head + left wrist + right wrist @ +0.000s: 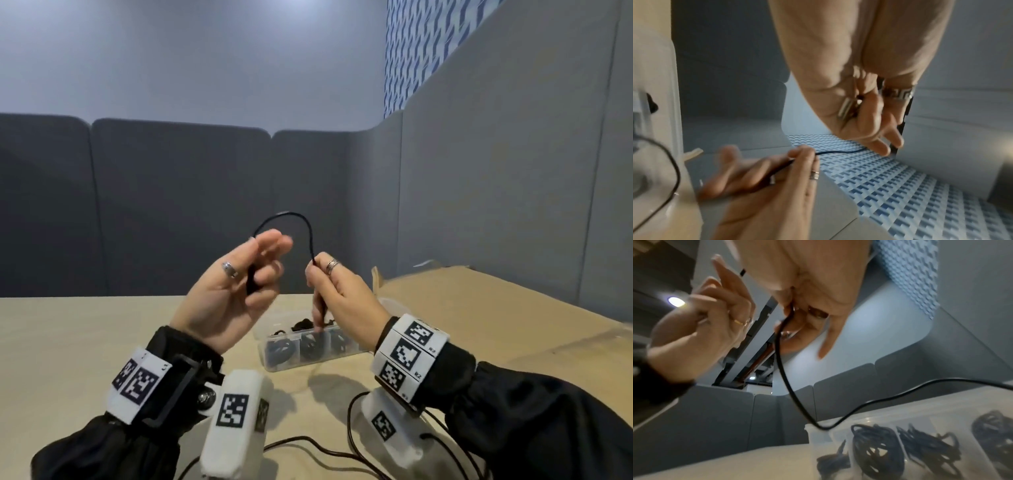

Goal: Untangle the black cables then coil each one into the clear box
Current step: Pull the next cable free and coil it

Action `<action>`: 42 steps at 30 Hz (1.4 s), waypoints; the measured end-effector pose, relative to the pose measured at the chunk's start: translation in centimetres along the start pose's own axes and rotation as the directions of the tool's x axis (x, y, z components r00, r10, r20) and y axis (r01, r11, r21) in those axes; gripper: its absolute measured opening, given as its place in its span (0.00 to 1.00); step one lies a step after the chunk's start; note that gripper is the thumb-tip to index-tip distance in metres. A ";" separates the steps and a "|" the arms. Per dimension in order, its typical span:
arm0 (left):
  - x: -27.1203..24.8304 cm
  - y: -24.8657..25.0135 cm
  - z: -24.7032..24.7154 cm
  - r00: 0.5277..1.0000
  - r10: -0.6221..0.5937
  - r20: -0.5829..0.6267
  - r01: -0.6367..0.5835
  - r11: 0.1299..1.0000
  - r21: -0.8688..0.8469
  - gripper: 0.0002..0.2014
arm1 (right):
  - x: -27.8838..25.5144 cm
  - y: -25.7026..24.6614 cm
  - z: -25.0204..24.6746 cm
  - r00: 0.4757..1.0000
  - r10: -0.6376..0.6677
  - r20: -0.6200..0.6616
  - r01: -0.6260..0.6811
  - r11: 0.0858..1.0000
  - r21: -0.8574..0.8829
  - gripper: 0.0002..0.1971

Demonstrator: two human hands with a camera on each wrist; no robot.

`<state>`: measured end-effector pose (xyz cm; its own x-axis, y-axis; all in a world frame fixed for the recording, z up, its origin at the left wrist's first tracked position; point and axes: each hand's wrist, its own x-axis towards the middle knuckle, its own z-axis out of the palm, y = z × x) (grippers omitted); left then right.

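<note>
Both hands are raised above the table with one black cable (291,214) arching between them. My left hand (260,274) curls its fingers and thumb around the cable's thick plug end. To the right, my right hand (317,270) pinches the thin cord between thumb and forefinger. From that hand (797,318) the cable (781,363) hangs down to the clear box (865,418). The clear box (263,356) lies on the table under the hands, and its compartments hold coiled black cables (310,344). In the left wrist view the cable (838,152) stretches between both hands.
A flat cardboard box (479,308) lies on the table at the right. Thin dark wrist-camera leads (308,442) trail over the light wooden table (85,335) near me. Grey padded partitions (171,205) enclose the table at the back and right.
</note>
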<state>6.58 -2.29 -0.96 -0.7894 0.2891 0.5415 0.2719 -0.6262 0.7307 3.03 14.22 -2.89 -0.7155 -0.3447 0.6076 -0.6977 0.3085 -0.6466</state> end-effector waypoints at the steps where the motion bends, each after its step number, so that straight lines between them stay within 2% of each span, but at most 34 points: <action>1: 0.1 0.2 0.1 0.998 0.051 -0.043 -0.053 0.998 -0.037 0.08 | -0.3 -0.2 0.2 0.995 0.020 0.097 -0.020 1.000 -0.006 0.12; 2: 0.3 0.4 -0.1 0.992 0.095 -0.086 -0.100 0.993 -0.057 0.12 | -0.7 -0.4 0.5 0.975 0.049 0.218 -0.045 0.999 -0.026 0.11; 4: 0.9 0.5 -0.8 0.969 0.176 -0.172 -0.181 0.983 -0.017 0.19 | -1.6 -0.9 1.3 0.896 0.129 0.426 -0.106 0.991 -0.077 0.10; 7: 1.5 0.9 -2.5 0.897 0.332 -0.293 -0.258 0.929 0.264 0.17 | -3.2 -1.9 1.1 0.742 0.256 0.620 -0.158 0.965 -0.210 0.12; 8: 1.5 1.1 -3.0 0.888 0.353 -0.294 -0.238 0.901 0.363 0.16 | -3.8 -2.3 0.8 0.683 0.282 0.673 -0.152 0.957 -0.246 0.14; 9: 1.4 1.2 -3.4 0.898 0.347 -0.270 -0.193 0.863 0.466 0.15 | -4.2 -2.8 0.3 0.655 0.288 0.698 -0.122 0.953 -0.278 0.13; 10: 1.3 1.0 -3.8 0.917 0.326 -0.230 -0.130 0.789 0.600 0.14 | -4.5 -3.2 -0.1 0.660 0.270 0.701 -0.074 0.952 -0.297 0.12; 11: 1.3 0.8 -4.1 0.934 0.302 -0.189 -0.064 0.665 0.744 0.13 | -4.6 -3.6 -0.6 0.693 0.235 0.682 -0.028 0.953 -0.301 0.10; 13: 1.1 0.0 -4.8 0.965 0.227 -0.133 0.048 0.346 0.937 0.12 | -3.8 -4.1 -2.0 0.816 0.117 0.566 0.055 0.959 -0.277 0.10; 14: 1.0 -0.2 -4.7 0.978 0.158 -0.137 0.096 0.241 0.966 0.12 | -3.1 -4.1 -3.0 0.893 0.040 0.449 0.091 0.960 -0.266 0.10; 15: 0.8 -0.3 -4.4 0.984 0.075 -0.165 0.145 0.215 0.966 0.13 | -2.2 -4.1 -4.1 0.954 -0.040 0.298 0.124 0.956 -0.267 0.09; 16: 0.7 -0.4 -3.7 0.981 -0.018 -0.195 0.193 0.268 0.944 0.14 | -1.3 -4.1 -5.3 0.983 -0.114 0.141 0.150 0.949 -0.276 0.07; 18: 0.3 -0.4 -2.0 0.961 -0.221 -0.165 0.252 0.465 0.849 0.20 | 0.3 -3.8 -6.8 0.973 -0.206 -0.106 0.171 0.948 -0.270 0.04; 19: 0.0 -0.4 -1.2 0.951 -0.292 -0.101 0.255 0.560 0.788 0.24 | 1.0 -3.4 -7.0 0.958 -0.216 -0.187 0.168 0.956 -0.242 0.04; 21: -0.3 -0.5 -0.1 0.930 -0.361 0.067 0.243 0.742 0.625 0.29 | 1.9 -2.5 -6.2 0.948 -0.182 -0.261 0.130 0.970 -0.206 0.04; 22: -0.4 -0.4 0.1 0.921 -0.363 0.138 0.247 0.821 0.515 0.31 | 2.2 -2.1 -5.3 0.960 -0.144 -0.241 0.090 0.970 -0.224 0.06; 23: -0.5 -0.2 0.3 0.923 -0.342 0.179 0.252 0.884 0.393 0.34 | 2.3 -1.7 -4.4 0.983 -0.083 -0.166 0.040 0.968 -0.246 0.08; 24: -0.5 0.0 0.3 0.938 -0.292 0.185 0.237 0.933 0.273 0.35 | 2.2 -1.4 -3.4 0.999 0.011 -0.039 -0.020 0.969 -0.245 0.10; 25: -0.5 0.3 0.2 0.967 -0.206 0.149 0.179 0.968 0.174 0.34 | 1.8 -1.2 -2.4 0.983 0.129 0.134 -0.099 0.973 -0.210 0.11; 26: -0.4 0.4 -0.1 0.994 -0.087 0.065 0.079 0.991 0.111 0.29 | 1.1 -1.0 -1.4 0.910 0.243 0.335 -0.200 0.967 -0.158 0.11; 27: -0.1 0.6 -0.8 0.998 0.044 -0.045 -0.040 0.996 0.085 0.22 | 0.2 -0.7 -0.5 0.790 0.323 0.522 -0.304 0.945 -0.124 0.10; 28: 0.3 0.9 -1.5 0.978 0.154 -0.143 -0.142 0.986 0.086 0.16 | -0.7 -0.5 0.2 0.656 0.361 0.663 -0.387 0.915 -0.116 0.10; 29: 0.7 1.2 -2.4 0.946 0.237 -0.221 -0.216 0.970 0.114 0.14 | -1.6 -0.4 0.7 0.547 0.365 0.753 -0.443 0.890 -0.110 0.10; 30: 1.0 1.4 -3.1 0.917 0.290 -0.273 -0.252 0.953 0.167 0.15 | -2.3 -0.4 0.9 0.487 0.343 0.804 -0.480 0.874 -0.082 0.10; 31: 1.1 1.4 -3.8 0.900 0.316 -0.299 -0.248 0.938 0.242 0.16 | -2.8 -0.5 0.8 0.473 0.307 0.826 -0.496 0.868 -0.039 0.11; 32: 1.1 1.1 -4.1 0.898 0.326 -0.295 -0.217 0.912 0.347 0.16 | -2.9 -0.7 0.4 0.489 0.273 0.829 -0.485 0.875 -0.003 0.12; 33: 1.1 0.7 -4.3 0.901 0.338 -0.270 -0.171 0.851 0.497 0.16 | -2.8 -1.0 -0.3 0.520 0.245 0.818 -0.454 0.891 0.022 0.12; 35: 0.9 -0.2 -4.2 0.925 0.332 -0.187 -0.062 0.614 0.787 0.16 | -2.2 -1.4 -2.1 0.594 0.222 0.773 -0.420 0.905 0.063 0.12; 36: 0.8 -0.6 -4.1 0.940 0.300 -0.165 -0.011 0.508 0.861 0.14 | -1.9 -1.6 -3.0 0.638 0.236 0.733 -0.439 0.894 0.095 0.13; 37: 0.7 -0.9 -4.1 0.950 0.258 -0.176 0.041 0.456 0.889 0.11 | -1.5 -1.7 -4.1 0.676 0.259 0.690 -0.466 0.875 0.128 0.13; 39: 0.5 -0.9 -3.7 0.962 0.159 -0.220 0.144 0.389 0.910 0.09 | -1.1 -2.1 -6.2 0.717 0.316 0.621 -0.481 0.869 0.114 0.11; 42: 0.0 -0.6 -3.8 0.962 0.068 -0.264 0.256 0.108 0.961 0.19 | -0.7 -2.5 -8.9 0.748 0.381 0.544 -0.449 0.893 -0.007 0.09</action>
<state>4.31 -4.70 -3.00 -0.8863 0.0443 0.4609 0.3560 0.7018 0.6171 4.97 21.56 2.46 -0.7816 -0.6224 -0.0422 -0.3021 0.4368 -0.8473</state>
